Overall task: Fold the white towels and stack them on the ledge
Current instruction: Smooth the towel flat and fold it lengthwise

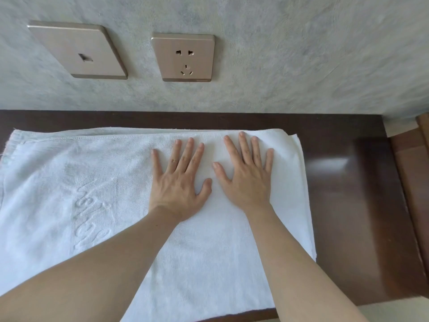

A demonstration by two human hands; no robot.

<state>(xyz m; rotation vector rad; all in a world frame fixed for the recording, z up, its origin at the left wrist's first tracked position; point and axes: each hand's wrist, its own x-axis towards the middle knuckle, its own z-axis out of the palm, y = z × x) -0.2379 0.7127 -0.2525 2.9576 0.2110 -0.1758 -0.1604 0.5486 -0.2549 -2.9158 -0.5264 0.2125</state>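
Note:
A white towel (pixel 69 182) lies spread flat on the dark wooden ledge (pixel 348 182), covering most of its left and middle. Woven lettering shows on its left half. At its right edge several layers show, one under another. My left hand (pixel 178 180) presses flat on the towel near its middle, fingers straight and spread. My right hand (pixel 246 173) presses flat beside it to the right, fingers also straight and spread. Both forearms reach in from the bottom of the view.
A grey textured wall rises behind the ledge, with a blank switch plate (pixel 79 51) and a power socket (pixel 184 58). Bare dark wood lies to the right of the towel. A lighter brown wooden piece (pixel 415 173) adjoins the ledge's right end.

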